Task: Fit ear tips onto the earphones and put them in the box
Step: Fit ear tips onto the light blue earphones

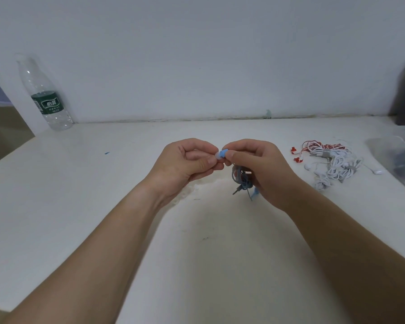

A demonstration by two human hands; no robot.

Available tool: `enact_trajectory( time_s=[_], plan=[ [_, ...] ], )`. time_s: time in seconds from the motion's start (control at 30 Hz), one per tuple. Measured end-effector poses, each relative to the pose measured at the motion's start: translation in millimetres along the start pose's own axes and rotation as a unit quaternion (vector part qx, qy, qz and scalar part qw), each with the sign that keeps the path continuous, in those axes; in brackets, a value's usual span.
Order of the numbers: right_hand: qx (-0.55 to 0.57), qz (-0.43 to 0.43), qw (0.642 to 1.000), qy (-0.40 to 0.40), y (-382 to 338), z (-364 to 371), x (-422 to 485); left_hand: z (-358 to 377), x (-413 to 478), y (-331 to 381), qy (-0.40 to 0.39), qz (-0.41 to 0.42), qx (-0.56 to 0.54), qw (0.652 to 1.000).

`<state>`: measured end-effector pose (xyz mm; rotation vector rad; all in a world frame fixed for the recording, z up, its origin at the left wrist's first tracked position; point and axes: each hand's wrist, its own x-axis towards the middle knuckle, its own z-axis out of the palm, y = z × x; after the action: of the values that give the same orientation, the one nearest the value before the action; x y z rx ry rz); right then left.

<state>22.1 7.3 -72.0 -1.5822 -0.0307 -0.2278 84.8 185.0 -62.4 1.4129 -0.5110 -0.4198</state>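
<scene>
Bottle (46, 97) far left, earphones (330, 162) right

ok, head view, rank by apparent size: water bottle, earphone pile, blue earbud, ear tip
1. water bottle and earphone pile: similar extent, bottle farther, so unranked.
2. blue earbud and ear tip: tiny, alike, partly covered.

Left hand (187, 163) pinches clear ear tip (218, 156) against blue earbud (224, 152) held by right hand (258, 167). Blue cable bundle (242, 180) hangs below right palm. White table (80, 183); bottle (46, 94) far left; earphone pile (330, 160) right.
</scene>
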Motion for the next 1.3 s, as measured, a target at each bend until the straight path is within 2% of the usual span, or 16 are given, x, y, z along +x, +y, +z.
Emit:
enact_trajectory(
  time_s=[0.3, 0.83, 1.13, 1.3],
  plan=[
    [0.023, 0.035, 0.997, -0.059, -0.5, -6.3, 0.1, -2.2, 0.1, -2.3, -0.021, 0.004, 0.008, 1.0],
    [-0.036, -0.013, 0.999, -0.007, 1.5, -5.1, 1.0, -2.1, 1.9, -5.9, 0.0, 0.003, 0.025, 1.0],
    [-0.053, -0.026, 0.998, -0.005, 1.9, -3.7, -0.3, -1.5, 2.2, -7.9, 0.006, -0.001, 0.033, 0.999],
    [-0.019, -0.012, 0.999, -0.026, 1.1, -4.7, -0.5, -1.5, 1.8, -6.2, -0.003, -0.007, 0.014, 1.0]
  ],
)
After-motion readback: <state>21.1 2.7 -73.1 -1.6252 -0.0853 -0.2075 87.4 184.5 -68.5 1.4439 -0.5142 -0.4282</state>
